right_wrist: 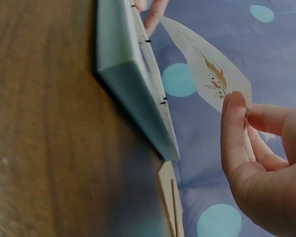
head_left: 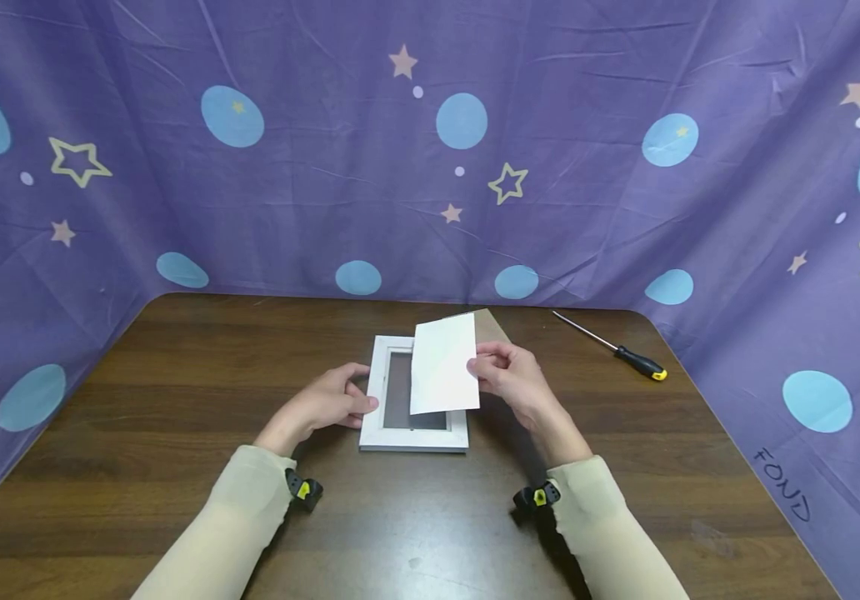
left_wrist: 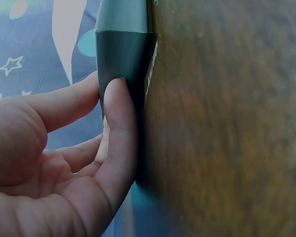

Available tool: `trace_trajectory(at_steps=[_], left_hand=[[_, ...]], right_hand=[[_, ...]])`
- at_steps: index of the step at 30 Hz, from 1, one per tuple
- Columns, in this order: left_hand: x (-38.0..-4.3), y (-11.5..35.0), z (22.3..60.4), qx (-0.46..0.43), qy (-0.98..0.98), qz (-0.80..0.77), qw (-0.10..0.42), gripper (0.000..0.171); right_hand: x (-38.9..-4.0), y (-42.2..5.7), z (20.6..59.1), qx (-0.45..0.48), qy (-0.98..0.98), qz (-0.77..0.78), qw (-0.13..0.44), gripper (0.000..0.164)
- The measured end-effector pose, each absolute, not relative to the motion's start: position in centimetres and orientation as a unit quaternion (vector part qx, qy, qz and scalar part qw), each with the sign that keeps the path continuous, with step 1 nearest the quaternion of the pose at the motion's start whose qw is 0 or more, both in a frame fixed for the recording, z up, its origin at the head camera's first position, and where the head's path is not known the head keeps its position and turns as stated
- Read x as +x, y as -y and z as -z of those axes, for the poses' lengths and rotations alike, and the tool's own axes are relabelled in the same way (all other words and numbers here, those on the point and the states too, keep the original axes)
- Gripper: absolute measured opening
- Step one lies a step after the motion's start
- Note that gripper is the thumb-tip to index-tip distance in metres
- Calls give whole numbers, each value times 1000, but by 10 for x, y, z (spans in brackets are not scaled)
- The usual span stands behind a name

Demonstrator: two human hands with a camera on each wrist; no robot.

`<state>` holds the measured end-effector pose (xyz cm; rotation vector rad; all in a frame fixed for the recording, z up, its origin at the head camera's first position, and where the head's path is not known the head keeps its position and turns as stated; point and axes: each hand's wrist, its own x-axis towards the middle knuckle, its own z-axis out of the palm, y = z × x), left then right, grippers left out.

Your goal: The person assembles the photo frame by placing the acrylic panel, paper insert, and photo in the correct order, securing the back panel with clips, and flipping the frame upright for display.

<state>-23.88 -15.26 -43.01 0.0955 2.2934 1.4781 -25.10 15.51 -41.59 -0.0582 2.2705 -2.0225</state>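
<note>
A white picture frame point(head_left: 413, 440) lies on the table with its back opening facing up and a dark grey surface inside. My left hand point(head_left: 334, 398) grips its left side, the thumb on the upper edge and a finger along the outer side point(left_wrist: 121, 57). Between thumb and fingers, my right hand point(head_left: 512, 377) pinches the right edge of a white paper card point(head_left: 442, 367). The card is held tilted above the frame, covering part of its opening. In the right wrist view the card's underside point(right_wrist: 207, 74) carries a small printed drawing.
Behind the right hand a brown backing board point(head_left: 492, 325) lies partly hidden on the table beside the frame. A screwdriver point(head_left: 640, 363) with a black and yellow handle rests at the right. The wooden table point(head_left: 137, 450) meets a purple patterned curtain point(head_left: 310, 167) at the back and sides.
</note>
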Motion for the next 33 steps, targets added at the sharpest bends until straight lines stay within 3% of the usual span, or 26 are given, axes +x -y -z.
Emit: trace_trajectory(at_steps=[15,22,33], left_hand=[[-239,154,429,33,-826,-524,204,71],[-240,153,431,27,-830,-519,204,69],[-240,154,431,25,-834,-511,205,70]], right_hand=[[-249,-138,437,-17,-750,656,85,34],[-246,-137,441,-31,-785,615,71,40],[-239,-133,435,-104,-850,514,51,66]])
